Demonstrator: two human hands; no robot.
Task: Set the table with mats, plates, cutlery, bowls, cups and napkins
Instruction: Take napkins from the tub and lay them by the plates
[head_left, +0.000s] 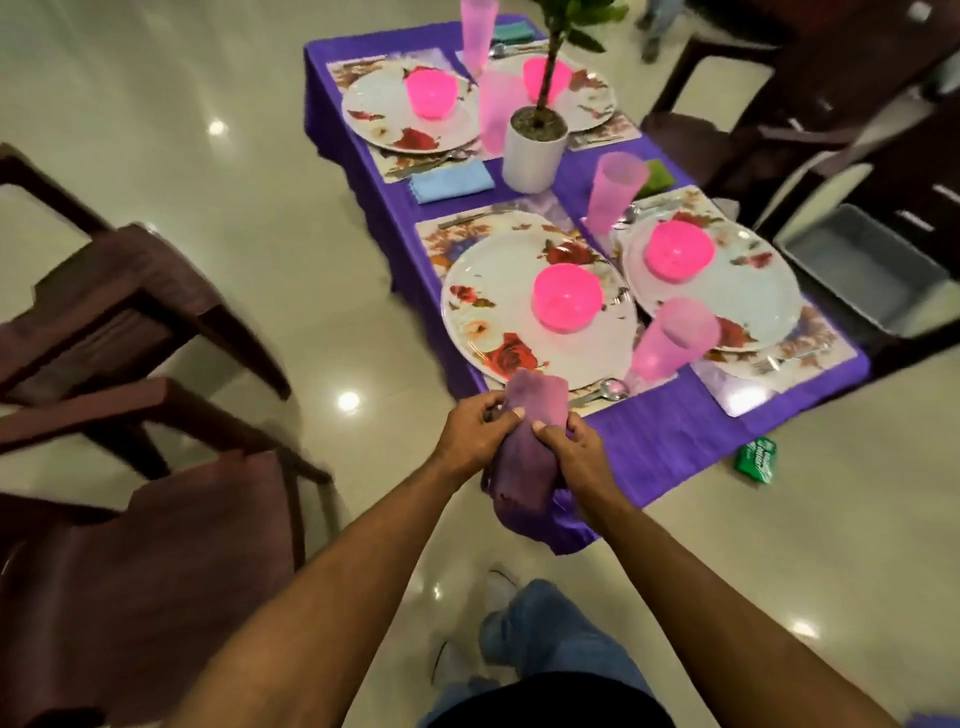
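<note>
Gripping a purple napkin (524, 452) with left hand (478, 434) and right hand (574, 457) above the table's (675, 441) near edge, flanked by two chairs (130, 322), facing four plates (540, 312), four pink bowls (568, 297), four cups (670, 338).

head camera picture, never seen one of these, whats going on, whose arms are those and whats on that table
There is no robot here. A person wears a wide-angle camera on the head, so you look down along their own two arms.

Both hands, the left hand and the right hand, grip one purple napkin at the near edge of the table.

The table wears a purple cloth. It holds four places, each with a floral mat, a flowered plate such as the nearest plate, a pink bowl on it, and a tall pink cup beside it. Cutlery lies by the plates. A potted plant stands in the middle, and a blue napkin lies by the far left place.

Brown chairs stand to the left.
</note>
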